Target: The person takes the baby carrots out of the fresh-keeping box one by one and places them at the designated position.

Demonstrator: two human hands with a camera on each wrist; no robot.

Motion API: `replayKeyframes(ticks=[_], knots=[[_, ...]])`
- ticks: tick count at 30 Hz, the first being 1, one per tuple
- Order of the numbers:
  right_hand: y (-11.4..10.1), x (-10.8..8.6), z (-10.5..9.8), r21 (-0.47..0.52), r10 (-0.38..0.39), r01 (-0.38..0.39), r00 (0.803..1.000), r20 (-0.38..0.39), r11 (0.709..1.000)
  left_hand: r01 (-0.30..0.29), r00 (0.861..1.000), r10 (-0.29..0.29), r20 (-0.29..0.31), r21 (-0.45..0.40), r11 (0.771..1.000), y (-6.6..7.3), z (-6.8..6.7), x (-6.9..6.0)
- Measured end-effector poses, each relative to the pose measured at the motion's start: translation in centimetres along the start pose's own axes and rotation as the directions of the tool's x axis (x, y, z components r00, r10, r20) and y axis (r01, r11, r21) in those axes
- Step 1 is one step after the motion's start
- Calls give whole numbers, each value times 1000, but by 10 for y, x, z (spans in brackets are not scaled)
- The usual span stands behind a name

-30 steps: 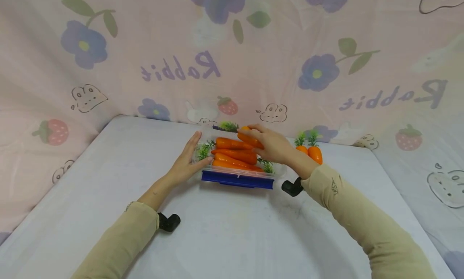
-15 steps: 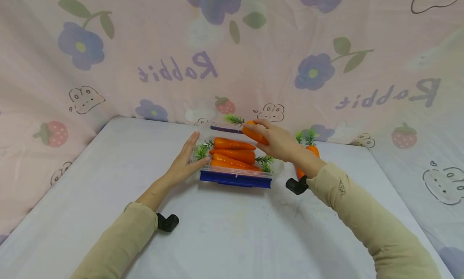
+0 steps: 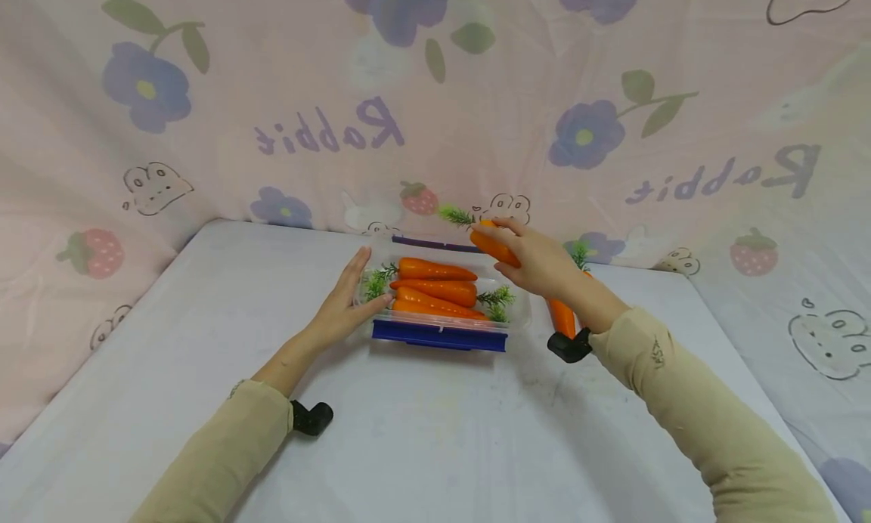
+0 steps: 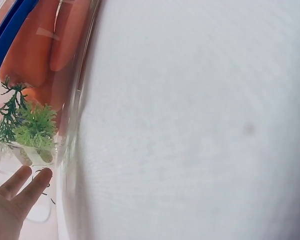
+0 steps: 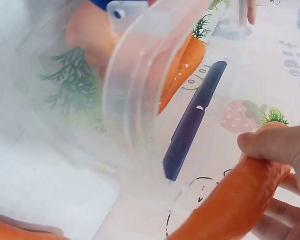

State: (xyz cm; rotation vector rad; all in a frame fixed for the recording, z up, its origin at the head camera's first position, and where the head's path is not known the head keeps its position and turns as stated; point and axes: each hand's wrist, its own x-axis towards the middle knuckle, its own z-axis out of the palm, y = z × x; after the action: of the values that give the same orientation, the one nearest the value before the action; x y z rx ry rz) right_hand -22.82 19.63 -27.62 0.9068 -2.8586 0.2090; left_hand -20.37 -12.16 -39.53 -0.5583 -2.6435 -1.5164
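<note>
The right hand (image 3: 544,262) gripped a glossy orange carrot (image 3: 491,245) near its thick end, thumb on one side and fingers curled on the other, its feathery green top pointing left. It was held up near the far right corner of a clear plastic container (image 5: 127,95), whose dark blue front latch flap (image 3: 438,336) hung unfastened. The left hand (image 3: 332,317) lay at the container's left end, fingers straight and thumb spread well apart from them, thumb tip over the edge. Inside, at least three carrots (image 3: 442,291) lay crosswise side by side, green tops at both ends. Another carrot (image 3: 562,319) rested on the white table (image 3: 408,432) to the right, partly hidden by the right forearm. A rabbit-print cloth (image 3: 476,130) hung behind.
</note>
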Motion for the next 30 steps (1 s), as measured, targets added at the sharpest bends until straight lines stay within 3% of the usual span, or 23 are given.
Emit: replayKeyframes(ticks=[19,30], knots=[[23,-25,7,29,75,-74,997,-30,997,12,1000,-12,13,8,1000,0,0,1],[37,-43,6,35,165,-164,986,-13,986,11,1000,-11,21,-3,1000,1,1,0]])
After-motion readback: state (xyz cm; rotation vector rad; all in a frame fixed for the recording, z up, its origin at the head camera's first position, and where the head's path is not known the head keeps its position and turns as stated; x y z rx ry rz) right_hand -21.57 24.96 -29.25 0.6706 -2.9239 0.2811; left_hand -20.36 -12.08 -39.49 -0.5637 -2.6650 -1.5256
